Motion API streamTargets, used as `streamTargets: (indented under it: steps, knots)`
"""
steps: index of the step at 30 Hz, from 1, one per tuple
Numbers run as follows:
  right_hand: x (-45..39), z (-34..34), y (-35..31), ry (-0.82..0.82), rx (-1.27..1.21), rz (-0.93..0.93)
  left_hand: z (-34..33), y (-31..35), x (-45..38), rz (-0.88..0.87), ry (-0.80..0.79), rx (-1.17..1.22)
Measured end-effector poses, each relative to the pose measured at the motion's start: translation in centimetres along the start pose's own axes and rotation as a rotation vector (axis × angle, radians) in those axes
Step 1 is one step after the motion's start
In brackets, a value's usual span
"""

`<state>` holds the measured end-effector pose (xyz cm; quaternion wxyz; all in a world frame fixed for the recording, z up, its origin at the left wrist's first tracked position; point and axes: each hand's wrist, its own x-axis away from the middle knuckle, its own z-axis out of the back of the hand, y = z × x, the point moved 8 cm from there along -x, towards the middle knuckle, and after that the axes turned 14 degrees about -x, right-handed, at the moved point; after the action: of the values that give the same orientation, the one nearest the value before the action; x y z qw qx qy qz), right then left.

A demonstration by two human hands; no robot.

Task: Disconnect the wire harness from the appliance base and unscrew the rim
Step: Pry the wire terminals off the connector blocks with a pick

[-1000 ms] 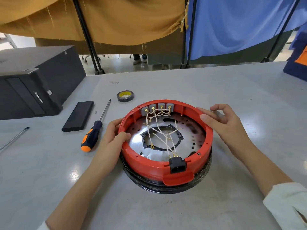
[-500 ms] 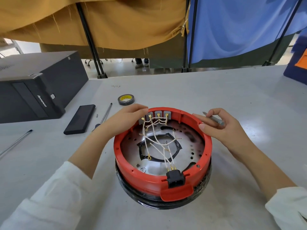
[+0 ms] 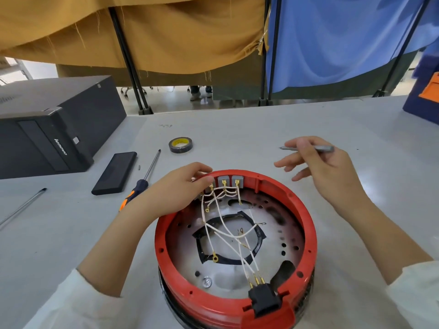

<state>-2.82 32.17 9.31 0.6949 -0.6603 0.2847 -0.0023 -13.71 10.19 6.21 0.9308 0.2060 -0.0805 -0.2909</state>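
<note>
Wire harness (image 3: 228, 224) | left hand (image 3: 175, 188) pinches | black case (image 3: 54, 129): "lenovo"

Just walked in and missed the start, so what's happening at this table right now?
A person is taking apart a round red appliance base on a grey table. The left hand pinches at the grey connector blocks on the far rim, where the white wire harness is still plugged in. The right hand holds a thin metal tool above the table. An orange-handled screwdriver lies unused to the left.
</note>
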Motion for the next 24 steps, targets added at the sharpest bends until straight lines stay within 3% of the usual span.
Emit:
streamTargets:
  steps: [6,20,24]
  knots:
    - [-1.2,-5.8,-0.8,-0.216,-0.113,-0.098,-0.1,3.9,-0.8,-0.158,0.114,-0.051]
    - [-1.7,-6.5,2.2,-0.136,0.057,-0.130,-0.5,3.2,-1.2,-0.231,0.187,-0.054]
    - [-1.7,-6.0,2.1,-0.084,-0.020,-0.142,-0.6,3.1,-0.9,-0.220,0.162,-0.005]
